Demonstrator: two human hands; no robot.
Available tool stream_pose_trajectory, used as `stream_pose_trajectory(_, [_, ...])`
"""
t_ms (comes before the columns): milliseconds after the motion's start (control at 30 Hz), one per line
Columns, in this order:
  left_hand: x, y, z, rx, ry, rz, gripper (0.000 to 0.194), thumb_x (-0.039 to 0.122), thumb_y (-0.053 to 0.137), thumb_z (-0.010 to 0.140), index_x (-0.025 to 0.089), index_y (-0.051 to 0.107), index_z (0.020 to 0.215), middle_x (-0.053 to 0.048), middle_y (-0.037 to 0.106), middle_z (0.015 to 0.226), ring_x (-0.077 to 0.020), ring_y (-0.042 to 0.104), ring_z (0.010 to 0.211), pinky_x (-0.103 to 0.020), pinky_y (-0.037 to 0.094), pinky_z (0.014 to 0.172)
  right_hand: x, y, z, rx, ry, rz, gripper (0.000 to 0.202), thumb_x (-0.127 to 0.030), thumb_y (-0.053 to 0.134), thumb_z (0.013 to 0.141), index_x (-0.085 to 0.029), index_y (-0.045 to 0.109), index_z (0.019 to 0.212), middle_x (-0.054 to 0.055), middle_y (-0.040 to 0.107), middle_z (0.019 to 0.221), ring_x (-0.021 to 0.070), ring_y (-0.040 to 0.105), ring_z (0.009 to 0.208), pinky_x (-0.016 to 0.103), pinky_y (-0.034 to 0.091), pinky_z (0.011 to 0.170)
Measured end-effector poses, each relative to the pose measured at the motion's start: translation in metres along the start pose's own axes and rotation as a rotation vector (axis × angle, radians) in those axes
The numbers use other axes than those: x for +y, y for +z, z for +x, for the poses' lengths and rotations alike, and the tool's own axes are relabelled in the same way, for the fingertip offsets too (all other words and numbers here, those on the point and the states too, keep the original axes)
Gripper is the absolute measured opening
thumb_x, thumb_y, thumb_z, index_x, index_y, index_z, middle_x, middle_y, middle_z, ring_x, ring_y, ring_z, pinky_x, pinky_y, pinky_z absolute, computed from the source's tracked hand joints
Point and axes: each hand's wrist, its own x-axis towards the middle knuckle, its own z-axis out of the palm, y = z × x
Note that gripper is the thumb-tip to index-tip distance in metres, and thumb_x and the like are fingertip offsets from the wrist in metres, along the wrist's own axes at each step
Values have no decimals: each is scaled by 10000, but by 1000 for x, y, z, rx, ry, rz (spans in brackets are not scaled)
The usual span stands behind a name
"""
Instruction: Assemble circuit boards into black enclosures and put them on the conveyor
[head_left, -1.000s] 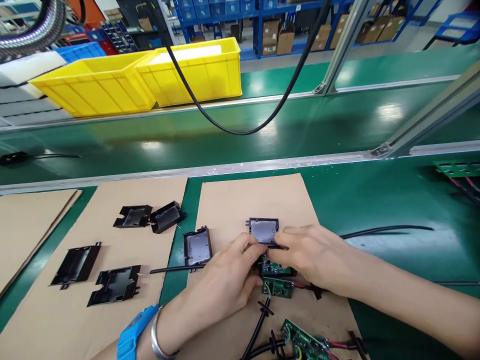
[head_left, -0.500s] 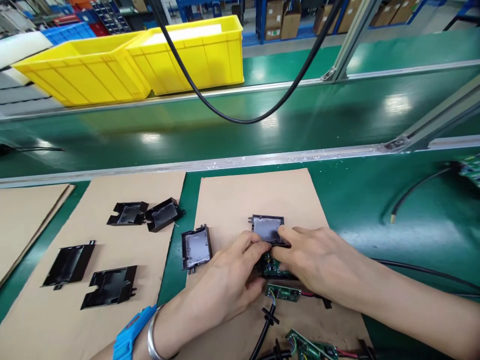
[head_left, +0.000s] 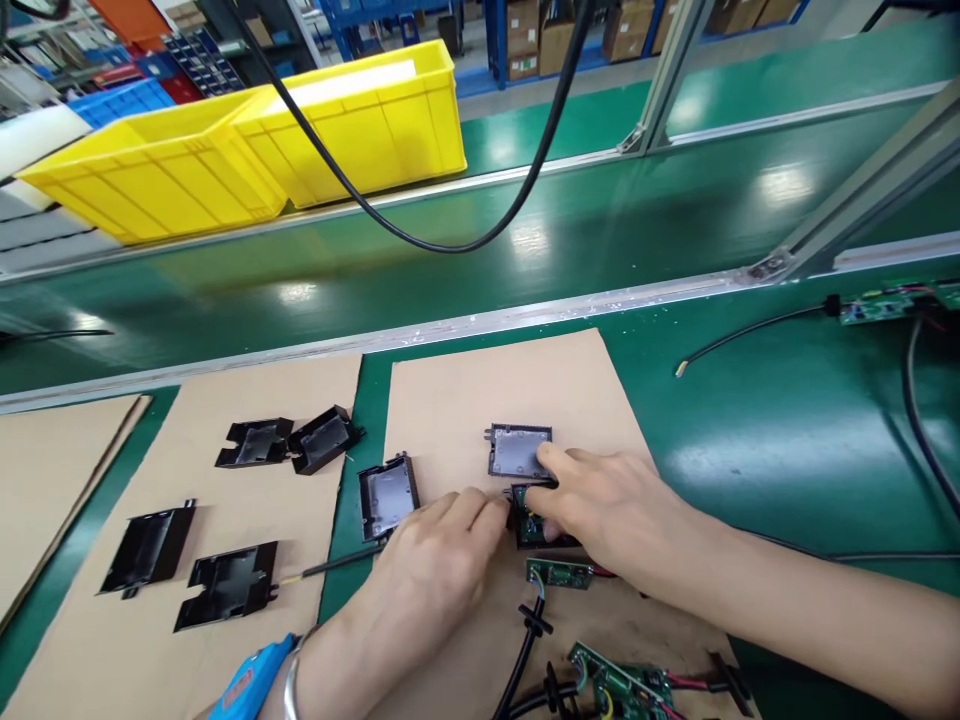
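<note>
A green circuit board (head_left: 527, 527) sits in a black plastic case (head_left: 541, 546), partly covered by fingers. My right hand (head_left: 600, 500) rests over it from the right, fingers bent onto the board and the case's upper edge. One fingertip touches the open black half-case (head_left: 517, 450) just behind. At the case's left side my left hand (head_left: 450, 550) is closed, its fingertips bunched by the corner. A black cable (head_left: 345, 561) with a bare wire end sticks out leftward from under this hand; the grip itself is hidden. Another open half-case (head_left: 388, 495) lies left of my fingers.
Several black half-cases (head_left: 232, 585) lie on the left cardboard sheet (head_left: 300, 520). Nearer me are a narrow circuit board (head_left: 559, 573) and more wired boards (head_left: 630, 690). Another wired board (head_left: 885, 305) is at right. Yellow bins (head_left: 360, 130) stand behind; a black cable (head_left: 450, 248) hangs across.
My left hand has drawn slightly left and back from the board, and a cable end now shows beyond it. My right hand stays over the case. The camera view has shifted.
</note>
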Motion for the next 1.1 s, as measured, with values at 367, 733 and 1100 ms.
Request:
stream_pose_trajectory(367, [9,13,8,12,-111,123,243,19,364,821,188,538,830,-34,564,716,-183,543,563,-300,464,504,1,7,-4,101,-24,-4,149,-126,539,905,-221,630,834,26,547,900,140,514,659,296,175,474])
stream_pose_trajectory(733, [20,8,6,-83,-113,327,258,-4,392,788,182,548,875,-24,562,716,-182,556,541,-286,473,486,2,2,-4,97,-27,48,163,-98,542,887,-215,645,841,46,564,888,162,498,649,306,147,469])
stream_pose_trajectory(1100, [15,7,17,-46,-57,341,178,25,471,795,174,568,783,-33,589,728,-192,565,638,-291,454,546,4,6,-1,127,-21,50,120,-173,663,851,-209,641,739,44,578,821,233,479,865,338,254,613])
